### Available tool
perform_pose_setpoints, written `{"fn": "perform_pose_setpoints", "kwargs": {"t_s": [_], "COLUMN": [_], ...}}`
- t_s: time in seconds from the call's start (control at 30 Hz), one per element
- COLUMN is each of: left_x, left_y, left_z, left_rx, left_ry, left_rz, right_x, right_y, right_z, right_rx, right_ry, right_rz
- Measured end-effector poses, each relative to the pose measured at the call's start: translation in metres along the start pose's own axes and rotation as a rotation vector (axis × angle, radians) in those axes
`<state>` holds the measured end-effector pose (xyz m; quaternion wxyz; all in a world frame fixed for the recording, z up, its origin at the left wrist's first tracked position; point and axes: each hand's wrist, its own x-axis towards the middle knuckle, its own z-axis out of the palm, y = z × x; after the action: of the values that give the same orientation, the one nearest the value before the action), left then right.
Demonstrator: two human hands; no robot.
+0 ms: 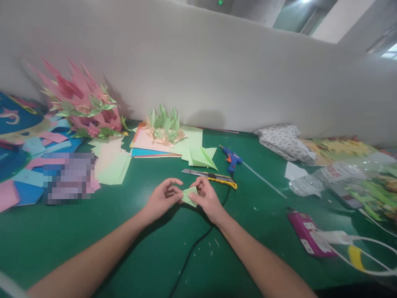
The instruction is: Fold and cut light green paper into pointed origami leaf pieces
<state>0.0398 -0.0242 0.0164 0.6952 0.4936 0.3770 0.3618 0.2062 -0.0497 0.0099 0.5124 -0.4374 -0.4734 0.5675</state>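
My left hand [163, 198] and my right hand [207, 198] meet over the green table [124, 231], both pinching a small folded light-green paper piece [190, 195] between their fingertips. The paper is held just above the tabletop. A yellow-and-black utility knife [214, 177] lies just beyond my right hand. A folded light-green paper shape [202, 158] rests behind the knife. A blue glue gun [232, 159] with a glue stick lies to the right of that.
Stacks of coloured paper [155, 145] with green paper figures [165, 124] sit at the back. A pink paper construction [81, 103] stands back left. A purple device [307, 232] with white cables lies right. Plastic bags [335, 174] crowd the far right. A black cord [195, 244] runs toward me.
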Motion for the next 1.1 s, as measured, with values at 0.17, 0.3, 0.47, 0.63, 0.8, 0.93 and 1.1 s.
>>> {"fn": "perform_pose_setpoints", "kwargs": {"t_s": [0.17,0.3,0.47,0.63,0.8,0.93,1.1], "left_x": [0.0,-0.003,-0.009,-0.009,-0.005,-0.004,-0.002], "left_y": [-0.001,-0.004,-0.007,-0.006,0.0,0.0,-0.01], "left_z": [0.0,0.003,0.005,0.004,0.003,0.003,0.002], "left_rx": [0.027,0.143,0.44,0.372,0.189,0.254,0.201], "left_ry": [-0.01,0.024,0.151,0.167,0.102,0.123,-0.011], "left_rz": [0.031,0.11,0.381,0.34,0.152,0.096,0.154], "right_x": [-0.001,-0.002,-0.003,-0.004,-0.005,-0.003,0.0], "right_y": [0.001,0.002,0.0,0.0,0.003,0.001,-0.004], "right_z": [0.0,0.003,0.003,0.003,0.002,0.0,-0.004], "right_rx": [0.034,0.003,-0.194,-0.246,-0.271,-0.396,-0.421], "right_ry": [-0.021,-0.046,-0.05,-0.017,-0.032,-0.023,0.056], "right_rz": [-0.016,-0.049,-0.111,-0.145,-0.186,-0.236,-0.173]}}
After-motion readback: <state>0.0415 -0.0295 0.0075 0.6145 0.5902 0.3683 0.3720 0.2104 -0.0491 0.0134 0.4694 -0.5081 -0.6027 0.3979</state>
